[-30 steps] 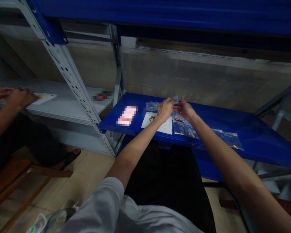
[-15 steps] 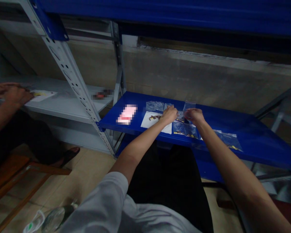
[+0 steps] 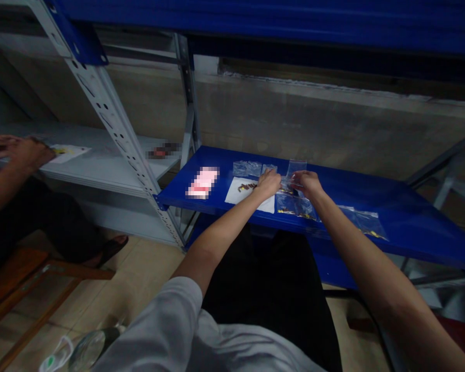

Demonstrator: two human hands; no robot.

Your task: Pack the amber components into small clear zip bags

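Note:
My left hand (image 3: 269, 182) is closed, gripping one side of a clear plastic bag (image 3: 286, 183) above the blue shelf. The fingers of my right hand (image 3: 307, 183) pinch the same bag from the other side. Beneath my left hand lies a white sheet (image 3: 264, 207) with a small pile of brown pieces (image 3: 246, 187) on it. Just in front of my hands are clear bags (image 3: 290, 204) with small yellow and brown bits inside. Another flat clear bag (image 3: 296, 166) lies behind my right hand. What my fingertips press on is too small to make out.
Flat clear bags (image 3: 248, 169) lie behind the sheet on the blue shelf (image 3: 225, 157); filled bags (image 3: 370, 225) lie to the right. A blurred pink item (image 3: 202, 182) is at left. A metal upright (image 3: 112, 113) separates a grey shelf, where another person's hands (image 3: 27, 152) work.
My right hand has shifted slightly left, closer to my left hand, and its fingers now pinch the bag. My left hand has barely moved.

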